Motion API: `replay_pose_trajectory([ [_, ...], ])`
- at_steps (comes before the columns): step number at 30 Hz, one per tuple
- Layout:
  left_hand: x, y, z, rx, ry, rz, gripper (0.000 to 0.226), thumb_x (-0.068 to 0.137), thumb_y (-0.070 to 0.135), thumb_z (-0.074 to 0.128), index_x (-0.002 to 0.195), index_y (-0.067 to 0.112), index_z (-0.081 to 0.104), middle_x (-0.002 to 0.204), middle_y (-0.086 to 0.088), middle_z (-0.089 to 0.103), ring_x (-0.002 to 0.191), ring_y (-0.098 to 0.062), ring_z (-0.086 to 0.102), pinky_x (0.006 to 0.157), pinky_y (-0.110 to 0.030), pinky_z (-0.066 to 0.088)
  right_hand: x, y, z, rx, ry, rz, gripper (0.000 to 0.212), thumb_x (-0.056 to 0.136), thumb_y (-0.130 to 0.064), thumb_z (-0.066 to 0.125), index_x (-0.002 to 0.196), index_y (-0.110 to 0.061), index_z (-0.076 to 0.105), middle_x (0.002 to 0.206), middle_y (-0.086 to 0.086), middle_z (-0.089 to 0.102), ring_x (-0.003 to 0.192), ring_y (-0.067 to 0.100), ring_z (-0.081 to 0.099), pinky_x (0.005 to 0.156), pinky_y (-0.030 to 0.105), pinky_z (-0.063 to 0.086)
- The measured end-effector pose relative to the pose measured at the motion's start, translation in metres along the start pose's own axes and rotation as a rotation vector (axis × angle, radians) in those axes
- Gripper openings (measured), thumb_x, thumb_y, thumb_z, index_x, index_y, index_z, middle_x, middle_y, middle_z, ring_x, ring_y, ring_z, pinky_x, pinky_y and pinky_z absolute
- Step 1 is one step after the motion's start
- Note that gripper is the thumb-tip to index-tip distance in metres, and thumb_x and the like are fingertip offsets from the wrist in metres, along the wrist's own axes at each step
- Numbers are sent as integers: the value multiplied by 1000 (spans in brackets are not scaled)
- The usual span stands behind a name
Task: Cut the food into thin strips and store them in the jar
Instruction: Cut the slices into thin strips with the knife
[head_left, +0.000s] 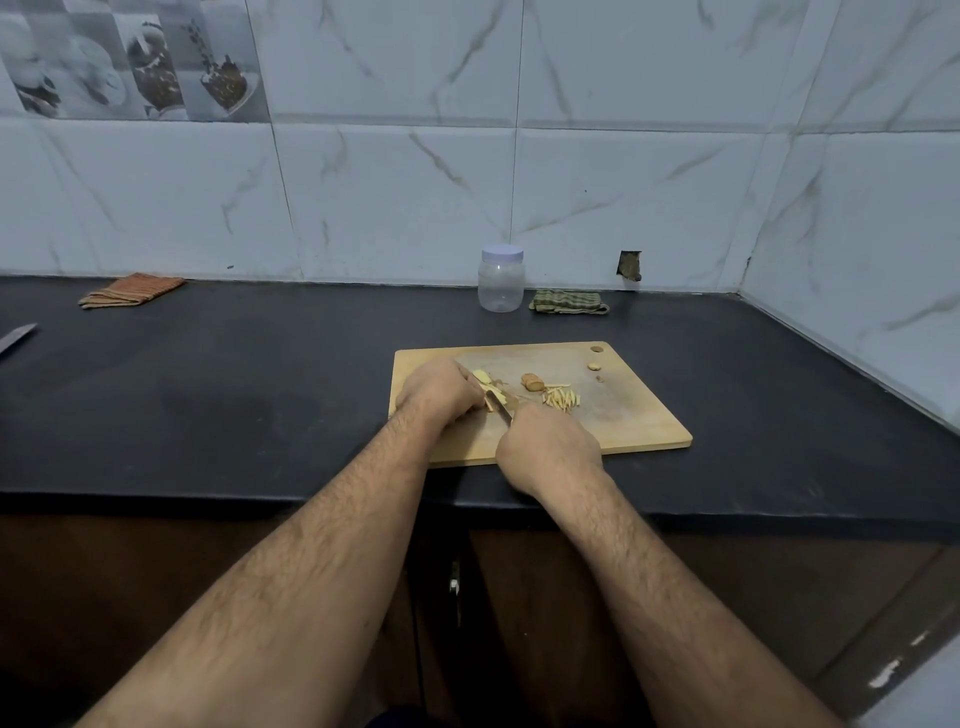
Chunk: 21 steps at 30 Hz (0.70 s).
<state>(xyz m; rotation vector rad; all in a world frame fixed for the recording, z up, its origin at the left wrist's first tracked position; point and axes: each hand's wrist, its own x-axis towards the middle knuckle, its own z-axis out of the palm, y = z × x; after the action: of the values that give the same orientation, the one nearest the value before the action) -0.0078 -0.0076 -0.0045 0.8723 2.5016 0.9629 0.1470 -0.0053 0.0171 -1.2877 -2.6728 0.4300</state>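
While the left hand (439, 389) pinned the food (491, 396) on the cutting board (639, 415) and the right hand (545, 449) gripped the knife (503, 410), a few cut strips (561, 399) lay beside an uncut chunk (532, 383), and the lidded jar (501, 280) behind the board held nothing.

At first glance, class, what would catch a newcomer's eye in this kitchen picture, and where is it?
Two bare forearms reach to a wooden cutting board on the black counter, where the right hand works a knife against a pale piece of food held by the left hand. A small heap of cut strips lies beside them. Behind the board stands a clear jar with its lid on.
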Motion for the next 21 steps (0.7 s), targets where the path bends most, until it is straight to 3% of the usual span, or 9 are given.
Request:
replay_pose_trajectory([
  [4,1,1,-1,-23,-5,-23,9,81,15,68,79,17,77,64,4,62,54,-15,51,60,-26,46,1,0,2,1,-2,-2,31,95,-15,45,123,-13,57,114,6,63,98,23,59,71,33,43],
  [13,3,5,-2,18,-27,-61,14,82,25,75,86,12,79,71,-2,67,58,-19,54,66,-28,50,1,-3,2,6,-6,-14,32,95,-15,44,124,-14,57,118,7,62,91,23,51,72,33,41],
  [21,6,6,0,24,-9,-81,14,82,25,74,86,12,79,68,-1,66,55,-17,53,63,-27,49,1,-6,0,-13,-26,-6,32,94,-13,45,124,-14,56,119,6,62,92,22,52,72,33,42],
])
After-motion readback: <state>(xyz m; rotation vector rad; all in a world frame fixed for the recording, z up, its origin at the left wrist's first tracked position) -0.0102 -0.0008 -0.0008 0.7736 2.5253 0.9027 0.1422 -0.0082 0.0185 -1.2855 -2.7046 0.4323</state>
